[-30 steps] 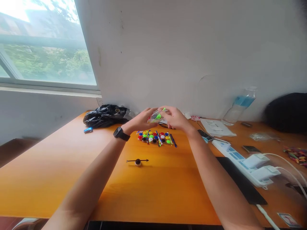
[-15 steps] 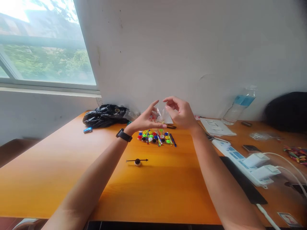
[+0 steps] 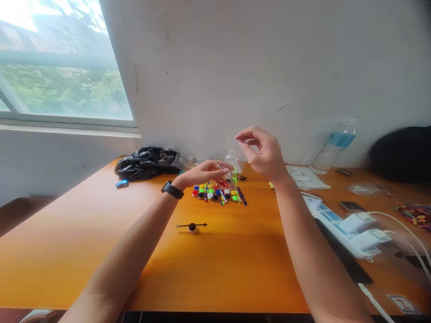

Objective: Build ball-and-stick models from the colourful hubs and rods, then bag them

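Note:
My left hand (image 3: 204,172), with a black watch on its wrist, reaches low over the orange table (image 3: 101,251) and pinches a small clear plastic bag (image 3: 231,167) at its fingertips; a green stick shows in the bag. Just below lies a heap of coloured round caps and thin sticks (image 3: 217,194). My right hand (image 3: 264,152) is raised above and to the right of the bag, fingers loosely curled and apart, with nothing in them. A black arrow pointer on a small round disc (image 3: 191,226) lies nearer to me.
A crumpled black plastic bag (image 3: 148,162) and a small blue item (image 3: 121,183) lie at the back left. To the right are papers (image 3: 305,177), a water bottle (image 3: 333,148), a white power strip (image 3: 340,224) with plugged chargers, a phone (image 3: 350,206) and a dark bag (image 3: 400,154).
Both hands held the clear bag together a second ago. My right hand has let go and risen to the right; my left hand has lowered the bag toward the coloured heap.

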Demonstrator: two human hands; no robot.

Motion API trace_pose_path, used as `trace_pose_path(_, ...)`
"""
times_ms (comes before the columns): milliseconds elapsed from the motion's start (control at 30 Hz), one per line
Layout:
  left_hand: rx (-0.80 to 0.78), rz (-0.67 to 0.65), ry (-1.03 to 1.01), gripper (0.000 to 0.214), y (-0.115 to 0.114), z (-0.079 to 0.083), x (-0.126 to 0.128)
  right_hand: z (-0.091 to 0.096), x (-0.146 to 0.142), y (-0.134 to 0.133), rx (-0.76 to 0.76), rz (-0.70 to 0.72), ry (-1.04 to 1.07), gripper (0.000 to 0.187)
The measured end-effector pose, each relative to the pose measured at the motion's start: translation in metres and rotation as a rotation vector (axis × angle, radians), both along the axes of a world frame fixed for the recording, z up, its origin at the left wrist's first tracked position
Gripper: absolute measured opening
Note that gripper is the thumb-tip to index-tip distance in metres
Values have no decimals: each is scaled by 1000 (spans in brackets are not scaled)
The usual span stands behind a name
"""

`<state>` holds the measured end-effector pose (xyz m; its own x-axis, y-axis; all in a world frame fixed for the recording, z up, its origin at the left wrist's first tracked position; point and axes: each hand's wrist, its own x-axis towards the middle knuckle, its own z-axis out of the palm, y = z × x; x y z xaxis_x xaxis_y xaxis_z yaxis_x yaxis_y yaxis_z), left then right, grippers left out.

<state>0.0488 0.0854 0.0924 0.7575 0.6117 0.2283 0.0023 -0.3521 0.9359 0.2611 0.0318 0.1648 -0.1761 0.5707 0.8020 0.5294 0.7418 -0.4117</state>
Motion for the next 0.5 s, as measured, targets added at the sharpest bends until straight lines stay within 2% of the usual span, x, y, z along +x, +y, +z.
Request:
trace_pose_path(100,-116,118,-110,56,11,-8,-6,-3,-6,1,89,-103,34,10)
trace_pose_path(167,-190,218,-219,53,19,-13,-9,-7,-16,-1,-11,-46,-51,13)
trace_pose_path(233,-243,293,-302,49,25,-17,-11,-19,-31,-4,-224,108,-234,18)
trace_pose_path(300,-283,366,-340,49,29,-19,-13,-40,-50,-5,-483,302,-485,22)
trace_pose_path(367,-321,445,-350,58,31,-19,-13,-68,-73,-6,-684,464,-782,28)
trace_pose_path(433,-348,467,-340,64,31,-19,-13,-96,-95,-5,-774,518,-962,39)
trace_pose_path(500,-330,433,-320,61,30,-19,-14,-117,-110,-4,-773,525,-1034,28)
